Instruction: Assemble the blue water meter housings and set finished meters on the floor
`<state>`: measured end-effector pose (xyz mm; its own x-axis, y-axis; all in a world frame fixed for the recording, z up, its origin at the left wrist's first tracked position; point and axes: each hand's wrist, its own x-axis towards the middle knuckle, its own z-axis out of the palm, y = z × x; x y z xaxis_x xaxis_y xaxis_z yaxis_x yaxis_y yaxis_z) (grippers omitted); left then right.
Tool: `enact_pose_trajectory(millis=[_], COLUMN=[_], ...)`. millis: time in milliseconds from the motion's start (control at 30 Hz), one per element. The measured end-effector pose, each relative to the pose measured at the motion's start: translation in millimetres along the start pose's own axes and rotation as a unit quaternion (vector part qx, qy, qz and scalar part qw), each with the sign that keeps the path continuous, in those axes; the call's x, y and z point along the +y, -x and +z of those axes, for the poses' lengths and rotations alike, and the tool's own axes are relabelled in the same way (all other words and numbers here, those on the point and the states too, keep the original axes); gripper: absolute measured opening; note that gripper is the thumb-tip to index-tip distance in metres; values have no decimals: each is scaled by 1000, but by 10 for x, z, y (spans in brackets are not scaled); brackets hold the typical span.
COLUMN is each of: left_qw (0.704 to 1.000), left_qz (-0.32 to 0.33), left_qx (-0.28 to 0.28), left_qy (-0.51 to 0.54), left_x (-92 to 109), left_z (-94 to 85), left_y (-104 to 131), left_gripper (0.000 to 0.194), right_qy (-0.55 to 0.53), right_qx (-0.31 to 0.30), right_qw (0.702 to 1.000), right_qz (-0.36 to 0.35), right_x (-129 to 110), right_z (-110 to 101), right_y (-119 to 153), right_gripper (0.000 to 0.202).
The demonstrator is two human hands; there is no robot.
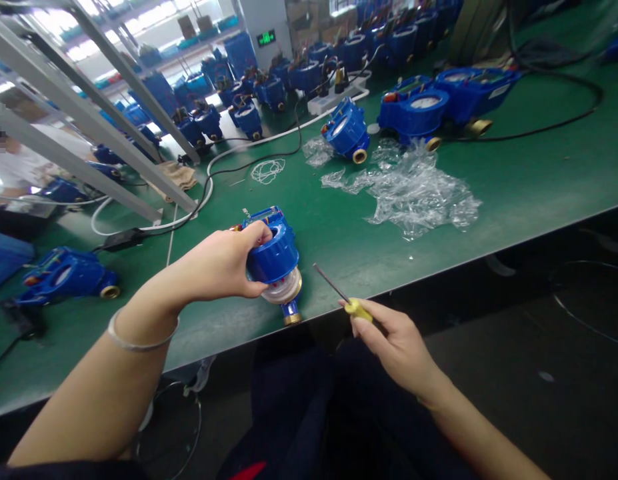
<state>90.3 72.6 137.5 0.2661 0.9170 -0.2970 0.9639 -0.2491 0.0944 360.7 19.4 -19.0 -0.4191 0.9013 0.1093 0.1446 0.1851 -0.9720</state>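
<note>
A blue meter housing sits near the table's front edge, tilted over a clear round part and a blue body with a brass fitting. My left hand grips the housing, fingers in its round opening and thumb low on its side. To the right, my right hand is closed around the yellow handle of a screwdriver. Its metal shaft points up and left toward the housing, without touching it.
Crumpled clear plastic lies at the right, with blue meters behind it. Another meter is at the left. A white cable and metal posts cross the back left. A person is partly visible beyond.
</note>
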Motion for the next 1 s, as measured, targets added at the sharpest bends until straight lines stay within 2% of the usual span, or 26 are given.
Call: enact_pose_trajectory(millis=[100, 267, 400, 467, 567, 700, 833, 1000], left_qw=[1000, 1000, 1000, 1000, 1000, 1000, 1000, 1000], left_qz=[-4, -6, -6, -4, 7, 13, 14, 23], left_qx=[-2, 3, 5, 6, 8, 11, 14, 13], left_qy=[2, -2, -5, -4, 11, 11, 1, -2], left_x=[11, 12, 7, -1, -14, -7, 8, -10], left_z=[-11, -16, -11, -10, -9, -7, -1, 8], left_y=[7, 9, 5, 3, -2, -14, -22, -13], left_gripper=[46, 46, 44, 45, 49, 49, 49, 48], right_qy=[42, 23, -49, -39, 20, 51, 53, 61], right_qx=[-37, -52, -13, -4, -48, -84, -58, -1], right_qw=[998, 998, 998, 999, 999, 995, 997, 996], right_qz=[17, -5, -24, -20, -2, 11, -18, -72], right_x=[16, -61, -151, -164, -141, -107, -91, -32], right_z=[70, 206, 101, 37, 38, 173, 248, 233], right_y=[-31, -10, 24, 22, 6, -18, -55, -17], right_gripper=[26, 25, 27, 28, 25, 25, 24, 24])
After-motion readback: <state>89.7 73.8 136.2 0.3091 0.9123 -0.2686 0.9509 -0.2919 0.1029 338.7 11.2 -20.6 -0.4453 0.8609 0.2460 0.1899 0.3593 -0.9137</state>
